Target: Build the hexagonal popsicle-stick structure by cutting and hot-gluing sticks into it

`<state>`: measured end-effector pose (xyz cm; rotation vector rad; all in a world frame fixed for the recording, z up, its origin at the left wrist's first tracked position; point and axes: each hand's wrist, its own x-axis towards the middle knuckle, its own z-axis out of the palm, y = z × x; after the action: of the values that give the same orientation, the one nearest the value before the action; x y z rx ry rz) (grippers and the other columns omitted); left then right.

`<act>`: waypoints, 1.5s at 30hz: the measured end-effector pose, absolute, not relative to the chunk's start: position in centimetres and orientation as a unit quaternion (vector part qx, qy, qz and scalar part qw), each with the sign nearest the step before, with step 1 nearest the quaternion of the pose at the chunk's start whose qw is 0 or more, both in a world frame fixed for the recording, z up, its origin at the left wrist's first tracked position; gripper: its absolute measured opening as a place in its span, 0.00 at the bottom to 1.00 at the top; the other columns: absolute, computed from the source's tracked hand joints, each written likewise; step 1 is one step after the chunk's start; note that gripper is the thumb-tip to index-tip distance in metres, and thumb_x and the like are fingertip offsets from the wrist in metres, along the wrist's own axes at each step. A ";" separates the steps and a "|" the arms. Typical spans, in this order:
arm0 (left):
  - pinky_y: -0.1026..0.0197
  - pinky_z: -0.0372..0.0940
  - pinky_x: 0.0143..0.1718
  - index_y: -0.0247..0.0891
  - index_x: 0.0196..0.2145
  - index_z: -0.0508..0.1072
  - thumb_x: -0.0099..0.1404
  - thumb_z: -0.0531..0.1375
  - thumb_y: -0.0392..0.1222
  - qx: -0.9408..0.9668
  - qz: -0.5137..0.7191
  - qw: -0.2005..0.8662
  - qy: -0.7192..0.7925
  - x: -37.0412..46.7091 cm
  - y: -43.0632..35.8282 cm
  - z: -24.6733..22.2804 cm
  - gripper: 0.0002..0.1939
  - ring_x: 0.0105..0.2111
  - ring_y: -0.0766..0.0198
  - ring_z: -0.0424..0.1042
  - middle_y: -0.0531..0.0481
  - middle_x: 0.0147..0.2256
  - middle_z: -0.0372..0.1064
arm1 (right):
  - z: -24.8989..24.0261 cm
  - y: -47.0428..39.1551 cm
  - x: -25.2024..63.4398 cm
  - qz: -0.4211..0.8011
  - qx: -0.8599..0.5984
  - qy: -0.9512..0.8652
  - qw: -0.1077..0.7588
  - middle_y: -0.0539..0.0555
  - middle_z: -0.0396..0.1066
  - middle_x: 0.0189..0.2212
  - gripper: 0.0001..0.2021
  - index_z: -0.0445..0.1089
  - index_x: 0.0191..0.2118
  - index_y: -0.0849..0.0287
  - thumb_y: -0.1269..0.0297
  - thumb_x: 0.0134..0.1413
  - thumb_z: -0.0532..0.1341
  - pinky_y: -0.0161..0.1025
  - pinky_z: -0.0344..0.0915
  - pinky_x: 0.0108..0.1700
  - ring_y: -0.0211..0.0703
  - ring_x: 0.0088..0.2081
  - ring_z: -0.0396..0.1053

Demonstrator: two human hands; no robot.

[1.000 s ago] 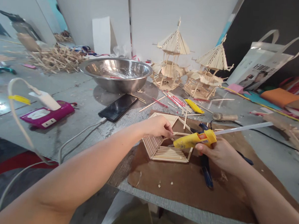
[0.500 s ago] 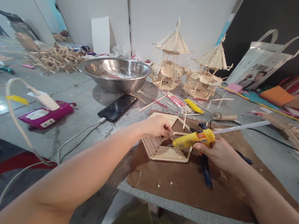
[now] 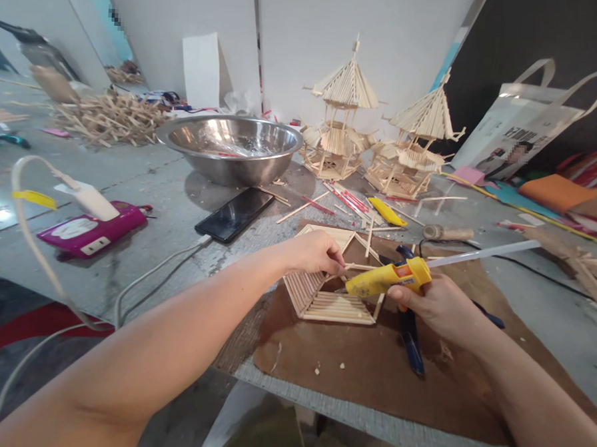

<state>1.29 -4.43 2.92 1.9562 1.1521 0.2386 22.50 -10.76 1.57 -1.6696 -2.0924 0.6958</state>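
On the brown mat (image 3: 321, 365) lies a six-sided frame of thin wooden sticks (image 3: 341, 307), with slatted panels along several sides. My left hand (image 3: 319, 252) reaches over it, thumb and fingers pinched on a thin wooden stick (image 3: 360, 267) at the frame's inner edge; the fingers partly hide the grip. In my right hand (image 3: 437, 305) is a yellow hot glue gun (image 3: 388, 279), a clear glue stick (image 3: 484, 253) jutting from its back. Its nozzle points left, close to my left fingertips and just above the slats. Dark blue-handled pliers (image 3: 411, 346) lie beneath the gun, partly hidden.
Two stick pavilions (image 3: 341, 129) stand at the back, beside a steel bowl (image 3: 227, 154). A phone (image 3: 235, 215) with a cable and a purple power strip (image 3: 93, 229) lie left. Loose sticks and a yellow cutter (image 3: 386, 211) lie beyond the mat.
The glue gun has shifted very slightly with my right hand. My left hand and the stick frame stay in place.
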 end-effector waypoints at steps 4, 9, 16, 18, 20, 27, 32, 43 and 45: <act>0.67 0.53 0.27 0.35 0.24 0.72 0.46 0.60 0.40 0.778 0.093 0.416 0.462 1.3 -4.5 2.9 0.07 0.23 0.71 0.60 0.53 0.22 0.67 | 1.6 -10.8 22.5 0.248 -0.587 -0.748 0.189 0.48 0.65 0.14 0.18 0.64 0.16 0.57 0.49 0.44 0.52 0.34 0.58 0.20 0.36 0.17 0.62; 0.67 0.53 0.27 0.35 0.24 0.72 0.46 0.60 0.41 0.788 0.088 0.406 0.454 1.3 -4.4 2.9 0.07 0.23 0.71 0.60 0.54 0.21 0.67 | 1.6 -10.8 22.6 0.241 -0.585 -0.751 0.186 0.48 0.66 0.15 0.19 0.64 0.17 0.58 0.49 0.45 0.52 0.33 0.59 0.21 0.36 0.18 0.62; 0.67 0.53 0.27 0.34 0.24 0.72 0.46 0.59 0.39 0.804 0.077 0.401 0.432 1.3 -4.3 2.7 0.07 0.22 0.71 0.60 0.54 0.21 0.67 | 1.8 -10.7 22.9 0.223 -0.574 -0.768 0.175 0.48 0.66 0.15 0.19 0.65 0.18 0.57 0.48 0.45 0.51 0.33 0.59 0.21 0.36 0.18 0.61; 0.67 0.54 0.27 0.34 0.25 0.72 0.46 0.59 0.40 0.806 0.072 0.401 0.429 1.3 -4.3 2.7 0.07 0.23 0.71 0.60 0.54 0.22 0.67 | 2.0 -10.8 23.2 0.228 -0.570 -0.770 0.175 0.49 0.67 0.17 0.18 0.66 0.20 0.57 0.48 0.45 0.51 0.34 0.59 0.23 0.37 0.20 0.62; 0.67 0.54 0.27 0.35 0.25 0.72 0.45 0.60 0.40 0.811 0.064 0.395 0.427 1.3 -4.3 2.6 0.08 0.23 0.71 0.61 0.53 0.22 0.68 | 2.2 -10.8 23.6 0.235 -0.575 -0.761 0.187 0.49 0.66 0.16 0.19 0.67 0.21 0.56 0.47 0.44 0.51 0.35 0.59 0.22 0.38 0.19 0.62; 0.68 0.54 0.28 0.36 0.27 0.73 0.45 0.60 0.43 0.825 0.031 0.378 0.418 1.4 -4.3 2.2 0.10 0.25 0.70 0.64 0.53 0.25 0.70 | 2.6 -10.6 25.1 0.236 -0.632 -0.700 0.234 0.49 0.58 0.10 0.23 0.61 0.14 0.57 0.40 0.37 0.51 0.34 0.52 0.15 0.35 0.14 0.54; 0.68 0.54 0.28 0.36 0.29 0.74 0.46 0.59 0.43 0.832 0.000 0.358 0.424 1.5 -4.6 2.6 0.12 0.26 0.70 0.64 0.53 0.26 0.71 | 2.4 -10.6 25.5 0.242 -0.677 -0.659 0.221 0.48 0.55 0.10 0.26 0.58 0.13 0.59 0.36 0.33 0.50 0.34 0.50 0.16 0.34 0.15 0.51; 0.69 0.54 0.21 0.35 0.35 0.73 0.49 0.55 0.41 0.837 -0.064 0.368 0.399 1.3 -4.7 3.2 0.15 0.16 0.73 0.59 0.53 0.19 0.67 | 2.5 -10.5 25.2 0.250 -0.669 -0.659 0.236 0.48 0.55 0.09 0.25 0.56 0.12 0.57 0.37 0.34 0.49 0.35 0.51 0.16 0.34 0.14 0.52; 0.69 0.54 0.21 0.35 0.36 0.73 0.49 0.55 0.40 0.843 -0.068 0.364 0.391 1.2 -4.6 3.1 0.15 0.16 0.73 0.60 0.52 0.21 0.69 | 2.5 -10.4 25.2 0.250 -0.667 -0.660 0.239 0.48 0.55 0.08 0.25 0.56 0.12 0.56 0.37 0.34 0.48 0.36 0.52 0.16 0.35 0.13 0.52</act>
<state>1.23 -4.61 3.13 2.1689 1.0051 -0.1753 25.15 -10.40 2.49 -1.8262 -1.8089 0.6842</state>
